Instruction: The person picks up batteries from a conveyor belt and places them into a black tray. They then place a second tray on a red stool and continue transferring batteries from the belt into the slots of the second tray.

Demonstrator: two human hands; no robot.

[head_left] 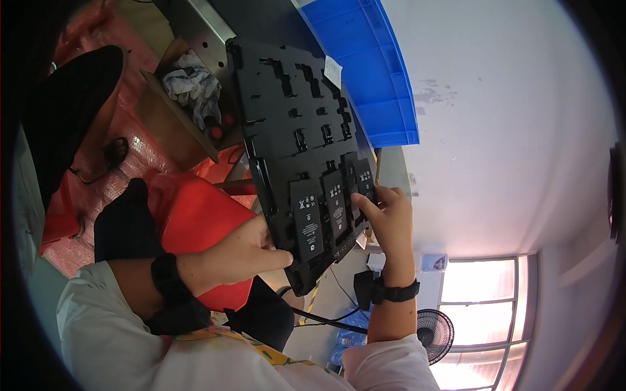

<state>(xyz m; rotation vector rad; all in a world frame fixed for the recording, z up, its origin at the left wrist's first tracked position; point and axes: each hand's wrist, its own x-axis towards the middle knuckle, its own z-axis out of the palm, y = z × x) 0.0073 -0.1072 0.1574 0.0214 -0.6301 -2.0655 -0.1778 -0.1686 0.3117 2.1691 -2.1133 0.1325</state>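
The person held a black moulded tray [293,130] up by its near end, the left hand [241,251] clamped on its lower left corner with fingers together, the right hand [391,218] curled on the right edge, fingertips [360,201] pressing the outermost of the flat black cells [308,221] seated just above both grips. Keeping both grips firm and the tray steady seemed wise so no cell slid out. The right thumb and the tray's underside were hidden, and the clutter beyond was hard to make out.
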